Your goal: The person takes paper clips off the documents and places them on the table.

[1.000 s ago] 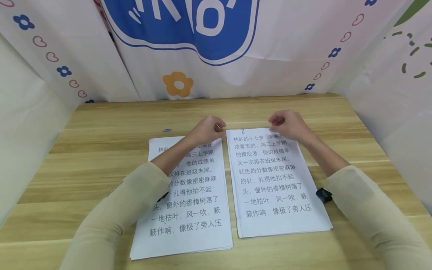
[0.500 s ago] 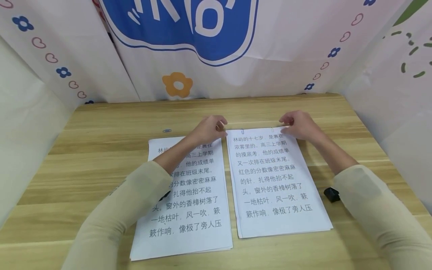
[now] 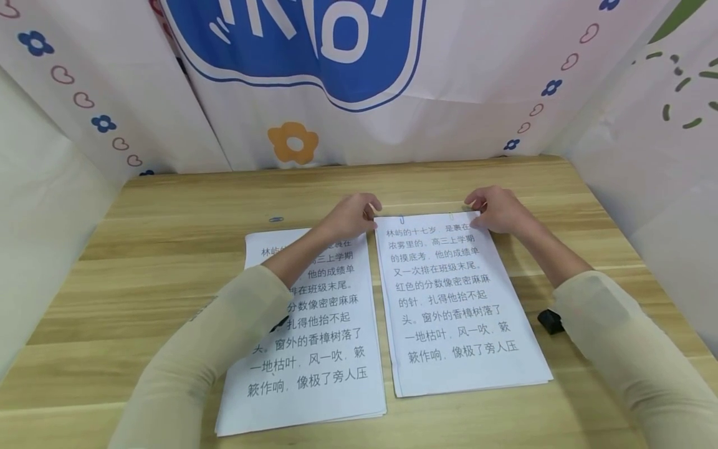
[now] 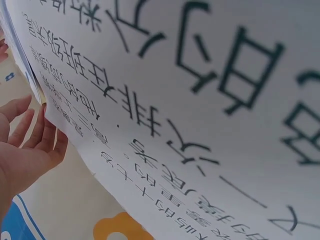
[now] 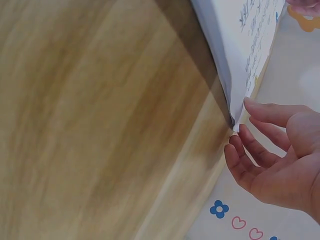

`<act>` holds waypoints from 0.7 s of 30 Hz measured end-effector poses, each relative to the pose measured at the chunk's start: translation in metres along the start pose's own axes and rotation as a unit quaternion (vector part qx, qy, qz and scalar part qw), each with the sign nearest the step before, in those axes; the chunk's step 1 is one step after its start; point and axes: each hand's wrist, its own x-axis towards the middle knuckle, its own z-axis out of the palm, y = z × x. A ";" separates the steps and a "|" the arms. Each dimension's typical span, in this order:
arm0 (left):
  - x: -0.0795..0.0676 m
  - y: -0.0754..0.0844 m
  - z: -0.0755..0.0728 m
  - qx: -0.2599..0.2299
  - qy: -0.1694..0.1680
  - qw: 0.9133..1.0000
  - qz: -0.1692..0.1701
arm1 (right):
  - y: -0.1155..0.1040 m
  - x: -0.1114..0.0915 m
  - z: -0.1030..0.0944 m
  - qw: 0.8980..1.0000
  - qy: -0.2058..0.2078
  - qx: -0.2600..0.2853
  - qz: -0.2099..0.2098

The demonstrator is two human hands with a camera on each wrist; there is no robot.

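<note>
Printed sheets lie in two stacks side by side. My right hand (image 3: 498, 209) pinches the far right corner of the right paper stack (image 3: 437, 374), thumb above and fingers below in the right wrist view. A blue paper clip (image 3: 401, 220) and a yellow paper clip (image 3: 451, 216) sit on that stack's far edge. My left hand (image 3: 350, 215) is at its far left corner, fingers bent; whether they grip the paper I cannot tell. Its forearm crosses the left paper stack (image 3: 314, 405) and hides some print. In the left wrist view, the left hand's fingers (image 4: 52, 137) reach behind paper.
A loose blue paper clip (image 3: 276, 219) lies on the wooden table (image 3: 185, 193), beyond the left stack. Printed cloth (image 3: 477, 118) hangs behind the table's far edge, with white sheeting at both sides. A small black piece (image 3: 551, 322) sits beside the right sleeve.
My right hand has shifted right along the far edge to the corner, uncovering the yellow paper clip. The left hand has barely moved. Both stacks stay in place.
</note>
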 end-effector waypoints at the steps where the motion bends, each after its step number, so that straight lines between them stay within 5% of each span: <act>1: 0.000 0.000 0.000 0.001 0.000 1.000 0.000 | 0.000 0.000 0.000 1.000 0.001 0.000 0.000; 21: 0.009 0.006 0.006 0.021 0.023 0.999 -0.006 | -0.002 0.002 0.003 1.000 0.007 -0.003 -0.002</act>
